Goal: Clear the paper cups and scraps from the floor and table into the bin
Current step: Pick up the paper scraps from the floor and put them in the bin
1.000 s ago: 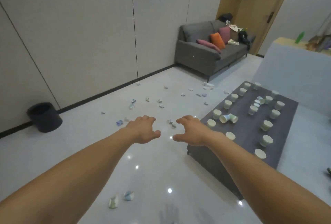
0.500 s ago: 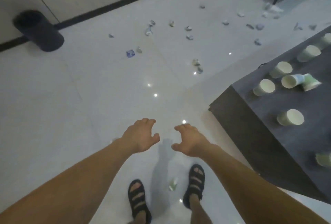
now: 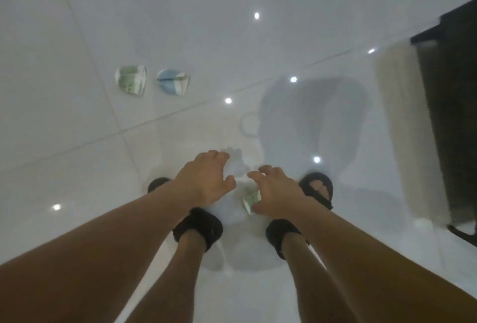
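A flattened green-printed paper cup (image 3: 130, 80) lies on the white floor (image 3: 77, 167), close beside a tile seam; just right of it, not touching, lies a crushed blue-printed paper cup (image 3: 173, 85); a smaller green scrap (image 3: 251, 200) lies nearer, partly hidden behind the right hand (image 3: 277, 191).

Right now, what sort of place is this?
Probably an indoor lounge or office room: glossy white tiled floor with spotlight reflections, dark low table at right, flattened green paper cup and flattened blue paper cup lying on it.
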`<state>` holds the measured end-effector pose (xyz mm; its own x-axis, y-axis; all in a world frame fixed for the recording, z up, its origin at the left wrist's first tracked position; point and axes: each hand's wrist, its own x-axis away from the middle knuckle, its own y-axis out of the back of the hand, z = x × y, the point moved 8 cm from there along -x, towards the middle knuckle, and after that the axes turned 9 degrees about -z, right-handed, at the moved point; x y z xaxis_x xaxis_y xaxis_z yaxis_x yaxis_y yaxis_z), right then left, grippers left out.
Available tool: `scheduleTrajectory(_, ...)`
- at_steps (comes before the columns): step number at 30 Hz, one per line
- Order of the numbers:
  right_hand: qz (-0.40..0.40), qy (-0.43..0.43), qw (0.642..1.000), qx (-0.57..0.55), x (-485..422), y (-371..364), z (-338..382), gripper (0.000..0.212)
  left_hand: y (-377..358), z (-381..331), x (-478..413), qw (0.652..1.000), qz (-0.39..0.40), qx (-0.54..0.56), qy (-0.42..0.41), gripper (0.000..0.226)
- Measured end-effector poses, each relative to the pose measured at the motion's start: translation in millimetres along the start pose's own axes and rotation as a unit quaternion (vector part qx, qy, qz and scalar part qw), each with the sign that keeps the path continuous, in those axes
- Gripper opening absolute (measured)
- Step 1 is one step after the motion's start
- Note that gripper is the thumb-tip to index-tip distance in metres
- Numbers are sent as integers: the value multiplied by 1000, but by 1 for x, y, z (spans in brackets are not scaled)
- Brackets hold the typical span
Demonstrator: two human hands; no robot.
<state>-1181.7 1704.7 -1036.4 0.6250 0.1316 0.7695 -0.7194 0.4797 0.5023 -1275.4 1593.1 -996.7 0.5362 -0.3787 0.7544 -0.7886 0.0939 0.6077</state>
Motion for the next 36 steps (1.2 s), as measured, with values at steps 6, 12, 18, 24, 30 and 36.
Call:
scheduleTrajectory(6, 28, 71, 990, 122, -37, -104, -13, 84, -94, 42, -21, 997, 53, 44, 25, 65)
scheduleTrajectory(12, -24, 117, 969, 215, -55, -134, -19, 59, -123, 55, -34, 996, 42, 79, 25, 63)
scheduleTrajectory(18, -58, 19, 993, 99, -63, -105, -18, 38, -106, 56, -26, 992, 37, 117, 10, 63)
scheduleTrajectory(24, -242, 82, 966, -37, -61, 17, 71, 35, -23, 72, -4, 970, 10, 238, 54, 51)
scheduleTrajectory(30, -311, 166, 933, -67, -58, 133, 180, 37, 100, 114, 22, 906, -87, 405, 91, 42)
scheduleTrajectory(36, -244, 102, 964, 19, -92, 174, 222, 75, 170, 198, 43, 879, -184, 408, 164, 53)
